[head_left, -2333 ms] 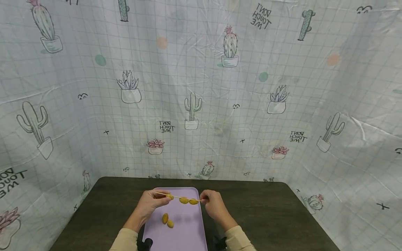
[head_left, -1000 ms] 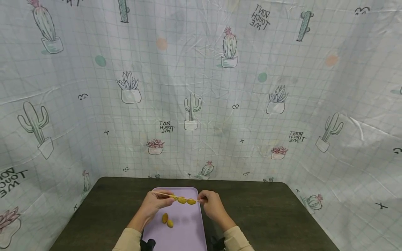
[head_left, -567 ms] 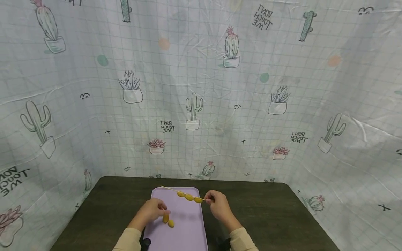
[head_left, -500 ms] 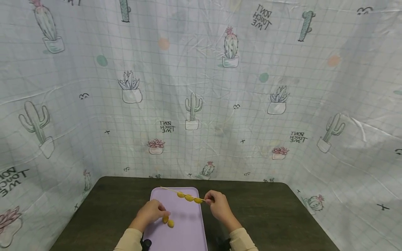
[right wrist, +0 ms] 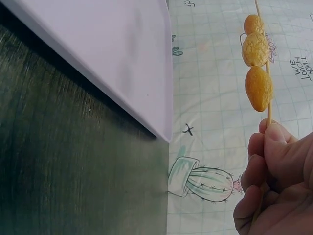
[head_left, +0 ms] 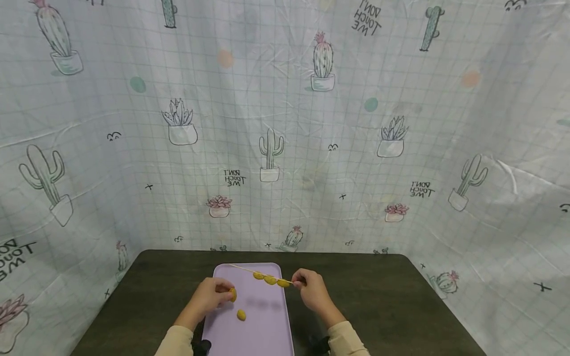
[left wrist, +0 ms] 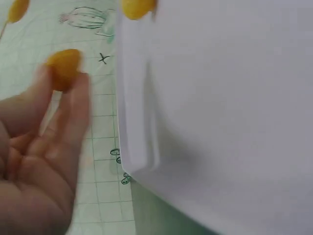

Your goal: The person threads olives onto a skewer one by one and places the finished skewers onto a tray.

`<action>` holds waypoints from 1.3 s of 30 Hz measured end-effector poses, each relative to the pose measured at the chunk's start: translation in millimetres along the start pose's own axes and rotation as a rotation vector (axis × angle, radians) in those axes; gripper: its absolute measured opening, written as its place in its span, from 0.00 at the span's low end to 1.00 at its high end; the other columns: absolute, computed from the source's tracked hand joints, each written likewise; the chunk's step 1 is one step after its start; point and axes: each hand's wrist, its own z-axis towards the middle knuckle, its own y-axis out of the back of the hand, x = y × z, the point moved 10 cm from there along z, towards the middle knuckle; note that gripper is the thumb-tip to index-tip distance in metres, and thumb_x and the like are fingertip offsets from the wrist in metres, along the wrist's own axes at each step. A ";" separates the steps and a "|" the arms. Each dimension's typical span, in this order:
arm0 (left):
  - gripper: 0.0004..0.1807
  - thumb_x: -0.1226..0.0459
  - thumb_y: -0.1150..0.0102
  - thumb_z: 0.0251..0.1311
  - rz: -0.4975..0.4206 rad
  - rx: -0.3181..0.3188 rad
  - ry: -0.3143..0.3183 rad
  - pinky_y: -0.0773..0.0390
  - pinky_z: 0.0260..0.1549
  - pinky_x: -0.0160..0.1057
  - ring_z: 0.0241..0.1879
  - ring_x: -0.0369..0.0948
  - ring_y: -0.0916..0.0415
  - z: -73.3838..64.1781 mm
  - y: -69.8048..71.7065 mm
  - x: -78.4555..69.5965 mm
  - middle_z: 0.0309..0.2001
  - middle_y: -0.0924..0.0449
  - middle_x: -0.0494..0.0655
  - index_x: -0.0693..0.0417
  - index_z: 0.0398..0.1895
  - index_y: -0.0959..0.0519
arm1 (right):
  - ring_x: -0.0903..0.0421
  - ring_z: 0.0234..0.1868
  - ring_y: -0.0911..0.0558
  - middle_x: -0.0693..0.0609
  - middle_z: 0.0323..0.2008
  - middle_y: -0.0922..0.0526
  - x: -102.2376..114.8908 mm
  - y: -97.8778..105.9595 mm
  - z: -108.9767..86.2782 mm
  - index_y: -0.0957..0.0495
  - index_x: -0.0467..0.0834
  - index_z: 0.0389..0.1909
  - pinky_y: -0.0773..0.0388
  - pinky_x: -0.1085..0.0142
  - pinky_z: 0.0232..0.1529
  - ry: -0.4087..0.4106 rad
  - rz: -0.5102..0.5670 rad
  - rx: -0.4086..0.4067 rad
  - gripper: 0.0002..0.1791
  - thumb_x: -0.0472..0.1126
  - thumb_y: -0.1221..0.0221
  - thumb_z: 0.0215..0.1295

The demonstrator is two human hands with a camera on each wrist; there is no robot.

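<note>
Left hand [head_left: 206, 297] has left the stick [right wrist: 269, 116], where it was a second ago; thumb and fingers now pinch a yellow piece [left wrist: 66, 68], raised off the tray [head_left: 267, 341]. One loose piece [head_left: 241, 315] lies on the tray. Right hand [head_left: 312, 292] pinches the stick just beside three threaded pieces [right wrist: 256, 49], far end bare. Reads as: fourth piece picked, not yet threaded.

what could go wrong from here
The yellow piece could slip, since the left hand holds it only by the fingertips. The stick might swing or tip if pushed, because only the right hand grips it, near one end. If the left hand comes to the stick's bare far end, that end could poke its fingers.
</note>
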 end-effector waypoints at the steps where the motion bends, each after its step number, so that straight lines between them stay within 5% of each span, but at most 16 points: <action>1: 0.09 0.77 0.34 0.59 -0.087 -0.013 0.013 0.16 0.35 0.43 0.36 0.44 0.17 0.8 1.9 1.3 0.36 0.15 0.51 0.69 0.43 0.16 | 0.58 0.28 0.26 0.53 0.27 0.21 0.2 0.6 -0.3 0.20 0.41 0.27 0.27 0.66 0.29 0.004 0.001 -0.002 0.11 0.23 0.37 0.62; 8: 0.16 0.82 0.45 0.65 -0.507 -0.128 0.048 0.16 0.41 0.37 0.42 0.45 0.15 5.0 13.6 5.0 0.43 0.17 0.56 0.76 0.56 0.25 | 0.59 0.29 0.26 0.54 0.27 0.21 -4.9 1.1 -0.7 0.20 0.42 0.27 0.26 0.66 0.29 -0.003 0.003 -0.007 0.11 0.24 0.37 0.63; 14: 0.19 0.82 0.45 0.66 -0.621 -0.170 0.038 0.16 0.41 0.34 0.42 0.43 0.15 6.1 18.4 8.1 0.43 0.18 0.55 0.76 0.60 0.29 | 0.58 0.29 0.26 0.53 0.28 0.20 -8.0 0.1 -2.8 0.20 0.39 0.29 0.25 0.66 0.30 -0.010 -0.005 0.017 0.08 0.24 0.37 0.64; 20: 0.19 0.70 0.43 0.72 -0.619 -0.198 0.110 0.15 0.41 0.38 0.44 0.43 0.18 3.2 17.6 13.9 0.43 0.18 0.51 0.68 0.63 0.25 | 0.58 0.30 0.26 0.53 0.28 0.21 -10.9 -1.2 -5.7 0.20 0.39 0.29 0.26 0.66 0.30 -0.022 0.004 0.038 0.08 0.25 0.37 0.65; 27: 0.17 0.65 0.35 0.68 -0.594 -0.235 0.128 0.14 0.34 0.42 0.41 0.44 0.15 2.4 17.1 14.3 0.43 0.15 0.54 0.66 0.53 0.25 | 0.58 0.30 0.26 0.53 0.28 0.21 -11.1 -2.5 -6.1 0.21 0.40 0.29 0.26 0.66 0.30 -0.008 0.006 0.041 0.09 0.24 0.38 0.64; 34: 0.19 0.63 0.30 0.63 -0.318 -0.264 0.076 0.20 0.25 0.35 0.33 0.43 0.23 2.3 23.4 6.7 0.39 0.19 0.50 0.61 0.56 0.19 | 0.59 0.30 0.25 0.53 0.29 0.20 -13.8 -3.4 -5.5 0.20 0.37 0.31 0.25 0.66 0.31 -0.007 0.022 0.061 0.05 0.26 0.38 0.66; 39: 0.23 0.61 0.25 0.57 -0.209 -0.233 0.040 0.27 0.26 0.35 0.33 0.41 0.26 1.5 24.7 1.3 0.38 0.19 0.48 0.57 0.55 0.15 | 0.59 0.31 0.25 0.53 0.30 0.20 -15.3 -2.7 -5.2 0.20 0.36 0.32 0.25 0.66 0.31 -0.010 0.027 0.070 0.04 0.27 0.38 0.66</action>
